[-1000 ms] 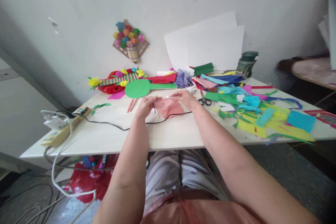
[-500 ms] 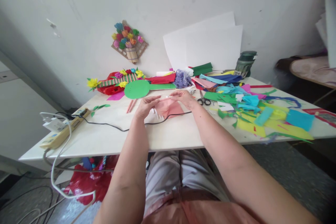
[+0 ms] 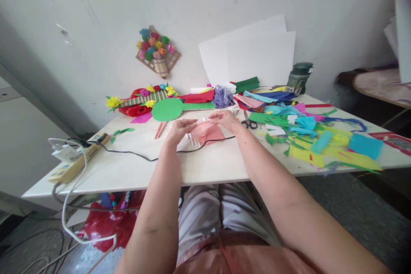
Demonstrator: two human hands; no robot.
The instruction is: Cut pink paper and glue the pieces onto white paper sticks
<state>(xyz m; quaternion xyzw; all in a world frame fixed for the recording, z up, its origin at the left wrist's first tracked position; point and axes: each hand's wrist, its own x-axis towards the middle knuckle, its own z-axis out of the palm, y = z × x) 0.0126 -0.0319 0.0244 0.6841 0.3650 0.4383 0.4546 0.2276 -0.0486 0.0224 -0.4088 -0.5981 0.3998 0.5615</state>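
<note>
My left hand and my right hand meet over the middle of the table with fingers pinched. Between them they hold the upper edge of a pink sheet of paper, which seems rolled there into a thin strip. A small white tip shows at the fingertips; its kind I cannot make out. Short white sticks lie beside the sheet, partly hidden by my left hand. Two pink rolled sticks rest left of that hand. Scissors with black handles lie right of my right wrist.
A black cord runs under my forearms from a power strip. Behind my hands are a green paddle-shaped piece and purple yarn. Coloured paper scraps cover the right side. A dark green bottle stands at the back.
Both hands stay almost in place, with only slight finger movement at the pink paper's upper edge. Nothing else has visibly moved.
</note>
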